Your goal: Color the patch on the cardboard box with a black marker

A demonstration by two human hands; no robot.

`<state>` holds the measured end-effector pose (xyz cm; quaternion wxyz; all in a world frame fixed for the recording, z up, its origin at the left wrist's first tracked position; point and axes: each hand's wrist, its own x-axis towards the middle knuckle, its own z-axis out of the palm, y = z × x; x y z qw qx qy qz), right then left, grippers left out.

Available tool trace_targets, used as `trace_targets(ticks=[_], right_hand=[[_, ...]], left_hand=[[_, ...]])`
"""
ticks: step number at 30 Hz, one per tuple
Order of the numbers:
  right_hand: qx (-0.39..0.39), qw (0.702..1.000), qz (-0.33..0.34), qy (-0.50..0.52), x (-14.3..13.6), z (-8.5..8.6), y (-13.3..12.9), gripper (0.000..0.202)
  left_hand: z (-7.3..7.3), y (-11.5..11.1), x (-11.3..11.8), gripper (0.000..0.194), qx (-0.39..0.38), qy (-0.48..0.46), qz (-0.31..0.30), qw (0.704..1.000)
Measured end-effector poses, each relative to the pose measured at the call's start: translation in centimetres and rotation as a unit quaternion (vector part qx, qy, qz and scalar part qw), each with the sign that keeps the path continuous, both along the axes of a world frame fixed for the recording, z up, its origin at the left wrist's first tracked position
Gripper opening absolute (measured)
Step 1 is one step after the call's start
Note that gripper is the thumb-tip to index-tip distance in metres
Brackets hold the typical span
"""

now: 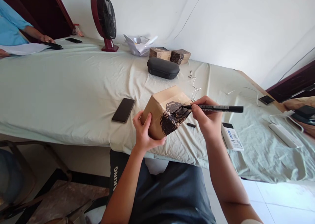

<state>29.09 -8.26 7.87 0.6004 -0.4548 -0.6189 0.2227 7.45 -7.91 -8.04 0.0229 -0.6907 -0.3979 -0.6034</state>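
My left hand (145, 133) grips a small brown cardboard box (153, 119) by its near left side and holds it tilted above the cloth. Black scribbles cover much of the box's right-hand face. In my right hand (206, 117) is a black marker (221, 108), its tip touching the scribbled face. Below the box, a black marker cap (191, 125) lies on the cloth. To the left rests a dark smartphone (123, 110). A white device with a black end (231, 137) lies beside my right forearm.
Behind the box sit a black zip case (163, 68) and two scribbled cardboard boxes (180, 56). A plastic basket (139, 46) and a red fan (104, 20) stand near the wall. White cables (197, 89) and a power strip (285, 135) lie rightward. Another person's hand (47, 39) is far left.
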Motion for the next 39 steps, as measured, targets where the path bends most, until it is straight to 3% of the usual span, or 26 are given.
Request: trace_targets(ticks=[9, 12, 20, 28, 32, 39], right_hand=[[-0.071, 0.985, 0.085, 0.135, 1.0, -0.5, 0.4, 0.016], [-0.070, 0.981, 0.083, 0.161, 1.0, -0.6, 0.4, 0.014], [0.021, 0.988, 0.071, 0.132, 0.5, -2.3, 0.2, 0.013], [-0.059, 0.981, 0.112, 0.149, 0.9, -1.0, 1.2, 0.012], [0.019, 0.978, 0.109, 0.179, 0.1, -1.9, 1.2, 0.014], [0.184, 0.975, 0.062, 0.105, -1.5, -6.2, 0.6, 0.012]], left_hand=[[0.0, -0.1, 0.0, 0.128, -0.021, -0.014, -0.011, 1.000], [-0.2, -0.1, 0.1, 0.126, -0.034, -0.022, -0.022, 0.999], [-0.5, 0.0, 0.2, 0.126, -0.044, -0.029, -0.026, 0.998], [-0.8, 0.2, -0.2, 0.121, -0.035, -0.045, -0.047, 0.997], [-1.1, 0.4, -0.3, 0.120, -0.044, -0.060, -0.059, 0.995], [-1.5, 0.6, -0.4, 0.131, -0.068, -0.078, -0.045, 0.994]])
